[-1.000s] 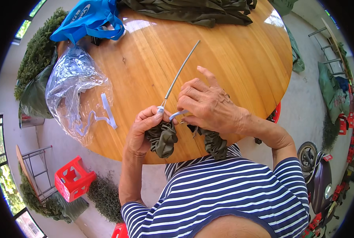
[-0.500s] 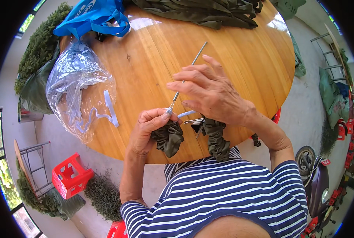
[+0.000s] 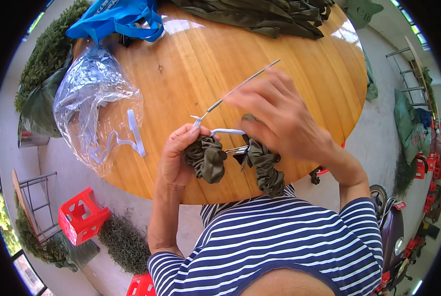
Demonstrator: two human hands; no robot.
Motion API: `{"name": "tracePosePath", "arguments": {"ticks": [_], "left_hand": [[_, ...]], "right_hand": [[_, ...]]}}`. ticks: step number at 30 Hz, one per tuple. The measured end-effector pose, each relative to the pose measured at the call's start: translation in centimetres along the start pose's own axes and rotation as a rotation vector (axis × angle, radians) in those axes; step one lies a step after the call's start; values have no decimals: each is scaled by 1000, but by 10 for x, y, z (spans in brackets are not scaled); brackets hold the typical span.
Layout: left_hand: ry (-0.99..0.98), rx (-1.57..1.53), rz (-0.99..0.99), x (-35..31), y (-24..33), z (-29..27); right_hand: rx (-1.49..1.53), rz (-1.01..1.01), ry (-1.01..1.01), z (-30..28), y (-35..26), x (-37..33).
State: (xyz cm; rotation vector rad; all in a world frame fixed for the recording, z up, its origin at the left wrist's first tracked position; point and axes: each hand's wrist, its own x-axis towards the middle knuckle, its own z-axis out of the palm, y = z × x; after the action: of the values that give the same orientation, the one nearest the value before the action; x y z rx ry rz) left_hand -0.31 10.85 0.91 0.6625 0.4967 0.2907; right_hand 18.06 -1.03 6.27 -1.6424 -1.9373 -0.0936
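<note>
Olive-green gathered fabric (image 3: 206, 160) is bunched in my left hand (image 3: 177, 150), whose thumb and fingers pinch it at the top. A white elastic band (image 3: 229, 131) sticks out above the fingertips and also runs right towards another gathered part of the fabric (image 3: 266, 170). A thin metal rod (image 3: 242, 85) slants up to the right, its lower tip at the elastic's end. My right hand (image 3: 280, 113), smeared by motion, has its fingers bent along the rod. A black binder clip (image 3: 240, 154) with silver handles sits between the two gathered parts.
On the round wooden table (image 3: 181, 84) lie a clear plastic bag (image 3: 97, 93), a loose white elastic piece (image 3: 135, 133), a blue bag (image 3: 114, 24) and a pile of olive fabric (image 3: 260, 17). A red stool (image 3: 82, 217) stands on the floor at left.
The rod has tipped further right, and its lower tip has moved up and left with the elastic's end. My right hand has shifted right. The gathered fabric has risen slightly.
</note>
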Motion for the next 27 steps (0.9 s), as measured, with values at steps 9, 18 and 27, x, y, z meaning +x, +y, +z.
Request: {"name": "tracePosePath", "arguments": {"ticks": [9,18,27], "left_hand": [[-90,-85,-5,5,12,15],[-37,-118,-29,10,5,15],[-66,-82,-41,3,4,24]], "right_hand": [[-259,160,-172,-12,-12,-55],[-228,222,50,-17,7,-42],[-206,222,133,36,-8,-13]]}}
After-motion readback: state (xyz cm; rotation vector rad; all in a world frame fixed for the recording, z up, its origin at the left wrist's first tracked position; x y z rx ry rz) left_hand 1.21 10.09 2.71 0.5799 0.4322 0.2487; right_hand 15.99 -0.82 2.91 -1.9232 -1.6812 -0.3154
